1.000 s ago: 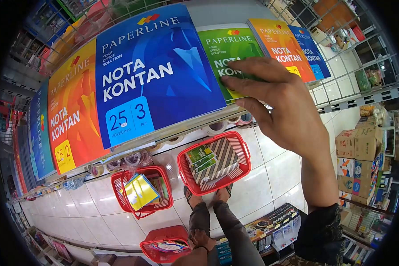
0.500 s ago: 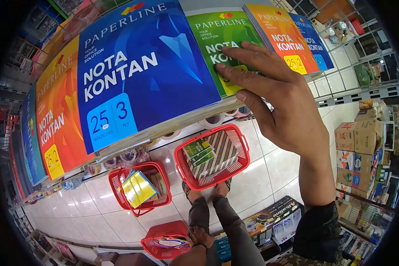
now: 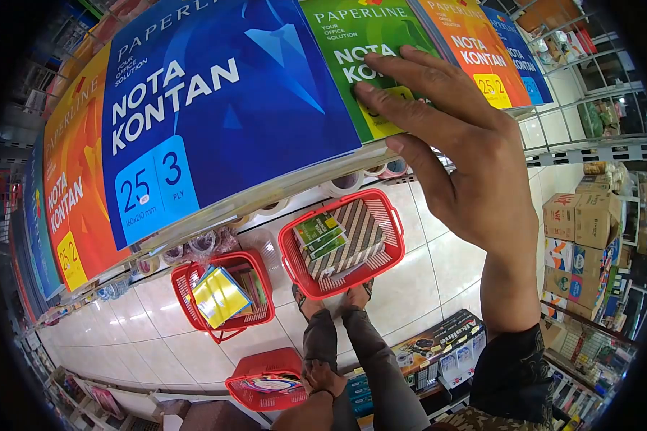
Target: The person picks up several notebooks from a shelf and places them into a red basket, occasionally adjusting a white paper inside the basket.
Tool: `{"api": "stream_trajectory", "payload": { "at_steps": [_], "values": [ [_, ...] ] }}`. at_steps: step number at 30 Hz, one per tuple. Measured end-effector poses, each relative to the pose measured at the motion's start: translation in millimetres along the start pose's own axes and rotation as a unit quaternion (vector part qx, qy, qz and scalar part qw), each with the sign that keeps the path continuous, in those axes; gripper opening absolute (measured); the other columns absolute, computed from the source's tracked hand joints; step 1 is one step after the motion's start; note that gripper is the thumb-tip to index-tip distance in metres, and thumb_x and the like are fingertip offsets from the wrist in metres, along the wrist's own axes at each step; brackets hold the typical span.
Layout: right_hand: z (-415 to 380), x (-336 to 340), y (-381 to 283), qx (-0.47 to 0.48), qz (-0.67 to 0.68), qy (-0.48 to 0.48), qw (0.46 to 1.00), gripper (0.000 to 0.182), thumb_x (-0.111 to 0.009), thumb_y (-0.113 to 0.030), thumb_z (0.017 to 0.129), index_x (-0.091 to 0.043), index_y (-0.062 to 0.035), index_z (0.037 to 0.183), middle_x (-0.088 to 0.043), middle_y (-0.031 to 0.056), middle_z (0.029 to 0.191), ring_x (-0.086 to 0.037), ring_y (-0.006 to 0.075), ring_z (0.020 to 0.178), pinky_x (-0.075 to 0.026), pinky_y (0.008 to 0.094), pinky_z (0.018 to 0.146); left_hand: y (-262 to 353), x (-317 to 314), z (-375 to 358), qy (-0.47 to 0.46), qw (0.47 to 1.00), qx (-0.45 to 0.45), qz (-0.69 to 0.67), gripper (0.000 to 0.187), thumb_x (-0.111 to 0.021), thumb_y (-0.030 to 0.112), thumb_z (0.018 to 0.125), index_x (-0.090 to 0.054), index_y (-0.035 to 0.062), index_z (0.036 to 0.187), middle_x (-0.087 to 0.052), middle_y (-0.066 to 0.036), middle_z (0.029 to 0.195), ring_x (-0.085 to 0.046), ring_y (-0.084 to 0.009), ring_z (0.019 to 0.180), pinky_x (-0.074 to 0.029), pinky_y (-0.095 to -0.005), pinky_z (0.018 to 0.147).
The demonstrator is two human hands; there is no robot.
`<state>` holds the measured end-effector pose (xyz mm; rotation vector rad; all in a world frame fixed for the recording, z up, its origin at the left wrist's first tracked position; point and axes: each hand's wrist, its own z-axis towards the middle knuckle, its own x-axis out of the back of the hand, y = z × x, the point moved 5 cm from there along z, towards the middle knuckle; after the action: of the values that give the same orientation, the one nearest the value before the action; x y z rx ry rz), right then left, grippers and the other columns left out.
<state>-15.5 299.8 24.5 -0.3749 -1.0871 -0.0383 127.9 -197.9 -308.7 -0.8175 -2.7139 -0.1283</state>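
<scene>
My right hand (image 3: 460,144) rests on the green Nota Kontan book (image 3: 377,36), its fingers apart on the cover and the thumb at the front edge. Left of it lies a large blue Nota Kontan book (image 3: 223,108), with an orange one (image 3: 79,172) further left. Another orange book (image 3: 464,43) and a small blue one (image 3: 514,57) lie to the right. Low in the view, my left hand (image 3: 323,377) is by my leg; its fingers look curled, and whether it holds anything cannot be made out.
A red basket (image 3: 392,269) with green books and a striped item stands at my feet. Two more red baskets (image 3: 262,309) (image 3: 241,370) hold colourful items. Cardboard boxes (image 3: 593,219) are stacked at right, near wire racks (image 3: 589,151). Tape rolls (image 3: 341,184) sit below the shelf edge.
The blue book on the shelf appears larger and slightly lower left, as the view has shifted. My right hand stays on the green book.
</scene>
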Motion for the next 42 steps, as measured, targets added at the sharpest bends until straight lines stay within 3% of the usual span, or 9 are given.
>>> {"api": "stream_trajectory", "payload": {
  "at_steps": [11, 17, 19, 22, 26, 30, 36, 38, 42],
  "values": [
    [-3, -5, 6, 0.007, -0.016, 0.023, 1.000, 0.042, -0.074, 0.001, 0.084, -0.075, -0.0072, 0.125, -0.069, 0.0116, 0.134, -0.061, 0.0370, 0.130, -0.052, 0.0439, 0.105, -2, -8, 5, -0.003, 1.000, -0.007, -0.002, 0.064, -0.069, 0.041, 0.079, -0.065, 0.0164, 0.137, -0.042, -0.011, 0.153, -0.023, -0.0313, 0.154, -0.017, -0.0540, 0.126],
    [-50, -11, -16, 0.071, 0.031, 0.205, 0.976, 0.028, -0.059, 0.011, 0.075, -0.070, 0.0056, 0.101, -0.065, 0.0300, 0.119, -0.067, 0.0406, 0.109, -0.057, 0.0494, 0.090, -2, -13, 7, -0.032, 0.999, -0.003, 0.005, 0.066, -0.068, 0.043, 0.079, -0.063, 0.0167, 0.139, -0.040, -0.011, 0.153, -0.020, -0.0315, 0.155, -0.018, -0.0533, 0.125],
    [-94, -75, -17, -0.020, 0.181, 0.198, 0.963, 0.033, -0.065, 0.004, 0.068, -0.074, -0.0004, 0.100, -0.068, 0.0177, 0.112, -0.065, 0.0328, 0.098, -0.053, 0.0414, 0.083, 0, -13, 7, -0.012, 1.000, -0.004, 0.004, 0.068, -0.068, 0.045, 0.079, -0.062, 0.0165, 0.140, -0.038, -0.010, 0.154, -0.019, -0.0309, 0.155, -0.019, -0.0539, 0.124],
    [-166, -212, -11, -0.190, 0.192, 0.012, 0.963, 0.030, -0.067, 0.004, 0.077, -0.072, -0.0039, 0.106, -0.069, 0.0143, 0.112, -0.065, 0.0345, 0.106, -0.055, 0.0404, 0.092, 1, -9, 7, -0.033, 0.999, -0.013, 0.020, 0.067, -0.068, 0.044, 0.078, -0.063, 0.0164, 0.139, -0.038, -0.010, 0.154, -0.020, -0.0311, 0.155, -0.018, -0.0551, 0.124],
    [-300, -412, 17, -0.284, -0.052, -0.423, 0.859, 0.039, -0.057, -0.018, 0.093, -0.071, -0.0101, 0.129, -0.056, 0.0143, 0.146, -0.044, 0.0359, 0.141, -0.037, 0.0590, 0.116, -3, -20, 9, -0.004, 1.000, -0.010, -0.005, 0.062, -0.070, 0.041, 0.076, -0.065, 0.0161, 0.134, -0.039, -0.010, 0.153, -0.024, -0.0322, 0.152, -0.019, -0.0553, 0.125],
    [-368, -535, 15, -0.202, -0.125, -0.362, 0.902, 0.042, -0.048, -0.023, 0.097, -0.071, -0.0067, 0.128, -0.047, 0.0157, 0.155, -0.032, 0.0421, 0.151, -0.021, 0.0669, 0.122, -12, -27, 9, 0.018, 0.999, -0.027, 0.019, 0.058, -0.072, 0.042, 0.075, -0.068, 0.0185, 0.128, -0.044, -0.009, 0.147, -0.030, -0.0338, 0.148, -0.028, -0.0535, 0.121],
    [-321, -492, 16, -0.201, -0.117, -0.428, 0.874, 0.039, -0.049, -0.020, 0.097, -0.073, -0.0066, 0.124, -0.052, 0.0118, 0.151, -0.038, 0.0379, 0.149, -0.021, 0.0657, 0.123, 0, 6, -5, 0.004, 0.999, -0.002, -0.038, 0.047, -0.072, 0.034, 0.078, -0.073, 0.0130, 0.120, -0.049, -0.010, 0.143, -0.039, -0.0351, 0.144, -0.034, -0.0550, 0.120],
    [-299, -452, 9, -0.208, 0.027, -0.321, 0.924, 0.030, -0.054, -0.014, 0.093, -0.077, -0.0082, 0.112, -0.059, 0.0081, 0.141, -0.049, 0.0308, 0.140, -0.023, 0.0582, 0.126, 2, 5, -5, 0.003, 1.000, -0.006, -0.028, 0.046, -0.069, 0.032, 0.080, -0.073, 0.0131, 0.122, -0.049, -0.011, 0.144, -0.039, -0.0342, 0.144, -0.032, -0.0533, 0.121],
    [-281, -327, 8, -0.306, 0.252, -0.158, 0.904, 0.027, -0.070, -0.002, 0.081, -0.075, -0.0070, 0.106, -0.071, 0.0100, 0.115, -0.072, 0.0266, 0.100, -0.056, 0.0431, 0.095, 6, 9, -6, 0.030, 0.999, -0.011, -0.025, 0.048, -0.068, 0.031, 0.080, -0.073, 0.0119, 0.123, -0.051, -0.011, 0.142, -0.040, -0.0328, 0.143, -0.032, -0.0517, 0.121]
  ]
}}
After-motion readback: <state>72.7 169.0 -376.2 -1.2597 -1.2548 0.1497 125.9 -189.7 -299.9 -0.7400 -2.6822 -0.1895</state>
